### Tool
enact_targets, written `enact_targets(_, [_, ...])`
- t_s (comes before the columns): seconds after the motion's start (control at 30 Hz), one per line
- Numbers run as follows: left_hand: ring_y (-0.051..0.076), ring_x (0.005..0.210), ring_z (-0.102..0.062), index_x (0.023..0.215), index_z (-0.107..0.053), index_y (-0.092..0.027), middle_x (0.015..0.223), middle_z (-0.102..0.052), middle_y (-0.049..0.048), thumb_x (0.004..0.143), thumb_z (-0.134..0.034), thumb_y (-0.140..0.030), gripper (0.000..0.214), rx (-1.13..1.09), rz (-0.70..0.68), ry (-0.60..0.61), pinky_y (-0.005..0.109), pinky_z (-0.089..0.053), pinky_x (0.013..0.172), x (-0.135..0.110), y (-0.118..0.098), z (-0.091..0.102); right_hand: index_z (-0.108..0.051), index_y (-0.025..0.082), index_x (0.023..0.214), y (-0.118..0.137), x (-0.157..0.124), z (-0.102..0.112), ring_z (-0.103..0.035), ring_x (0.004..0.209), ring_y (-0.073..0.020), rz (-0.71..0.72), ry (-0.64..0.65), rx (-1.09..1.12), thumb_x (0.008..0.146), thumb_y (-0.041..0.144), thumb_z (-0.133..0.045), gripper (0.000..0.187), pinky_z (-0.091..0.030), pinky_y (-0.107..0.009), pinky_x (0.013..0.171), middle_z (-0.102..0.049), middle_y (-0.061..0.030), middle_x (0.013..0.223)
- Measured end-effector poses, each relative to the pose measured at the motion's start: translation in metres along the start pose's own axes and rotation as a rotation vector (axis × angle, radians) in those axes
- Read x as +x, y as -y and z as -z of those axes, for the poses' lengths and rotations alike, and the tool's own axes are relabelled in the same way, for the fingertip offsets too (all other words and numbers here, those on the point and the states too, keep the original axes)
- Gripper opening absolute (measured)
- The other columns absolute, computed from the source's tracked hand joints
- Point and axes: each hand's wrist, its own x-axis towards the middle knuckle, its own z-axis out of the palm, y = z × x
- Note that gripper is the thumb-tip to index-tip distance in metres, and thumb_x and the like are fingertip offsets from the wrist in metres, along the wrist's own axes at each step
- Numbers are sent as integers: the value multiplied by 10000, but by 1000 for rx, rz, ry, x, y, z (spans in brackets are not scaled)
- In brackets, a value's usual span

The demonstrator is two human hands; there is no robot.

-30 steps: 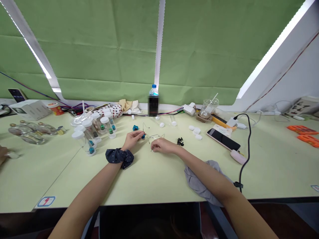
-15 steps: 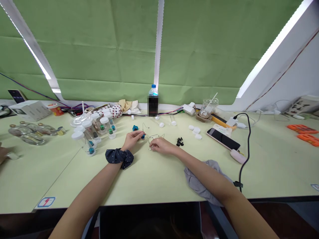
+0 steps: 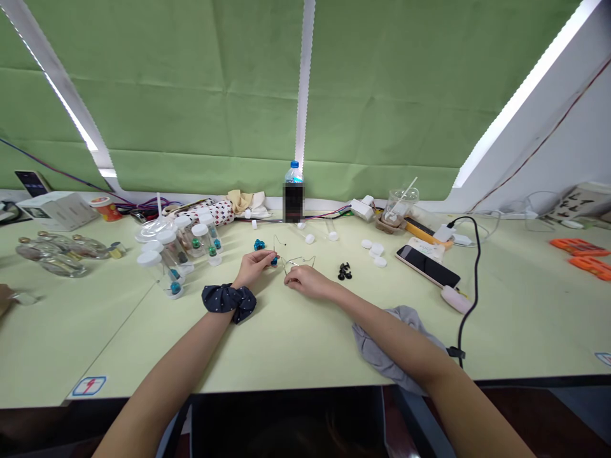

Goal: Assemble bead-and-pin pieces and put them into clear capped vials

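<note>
The right hand [image 3: 308, 281], fingers pinching a slender metal piece [image 3: 286, 282], had shifted slightly toward the left hand [image 3: 252, 268], whose fingers pinched a thin wire [image 3: 274, 244] near a blue bead-like cluster [image 3: 259, 245] on the surface [image 3: 286, 343]; handling apparently continued.

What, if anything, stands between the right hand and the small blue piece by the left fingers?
Part of the thin bent metal wire shows in the gap between the right hand and the small blue piece by the left hand. Nothing else visible stands there.
</note>
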Motion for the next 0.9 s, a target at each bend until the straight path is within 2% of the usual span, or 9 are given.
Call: enact_targets(0.9, [176,701,-618,851,-694,-123,888,-712,121,657,-696,-443,375,-12,13,4,295,-487,665,1,1,1,-683,154,887,-1,1,-3,-554,769,-142,33,-40,-67,839,87,-509,192,-393,-251,711,-616,-69,839])
